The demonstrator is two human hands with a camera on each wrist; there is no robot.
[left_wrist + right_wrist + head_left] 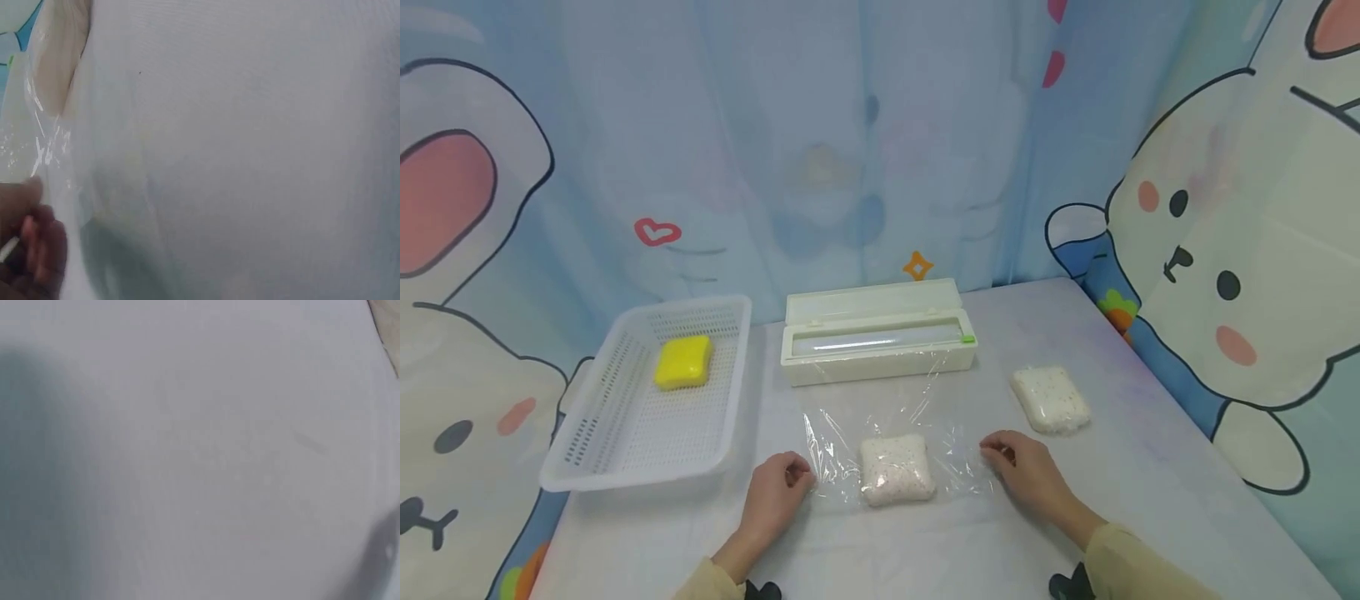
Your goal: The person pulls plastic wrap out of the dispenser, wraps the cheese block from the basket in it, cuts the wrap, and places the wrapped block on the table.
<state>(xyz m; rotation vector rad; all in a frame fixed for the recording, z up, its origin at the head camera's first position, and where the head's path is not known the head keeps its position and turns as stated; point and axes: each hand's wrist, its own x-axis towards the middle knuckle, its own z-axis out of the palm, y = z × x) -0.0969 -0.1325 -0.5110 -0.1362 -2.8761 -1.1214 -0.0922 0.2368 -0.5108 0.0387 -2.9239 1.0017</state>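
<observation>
Two hands [778, 493] [1032, 477] pinch one film [831, 454]; two white blocks [898, 469] [1051, 400].

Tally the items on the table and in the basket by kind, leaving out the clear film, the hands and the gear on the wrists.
White basket: 1
Yellow block: 1
White film dispenser: 1
Pale speckled blocks: 2, the nearer one and the farther one
Total: 5

Head view downward, wrists close — table [1165, 483] probably shared
</observation>
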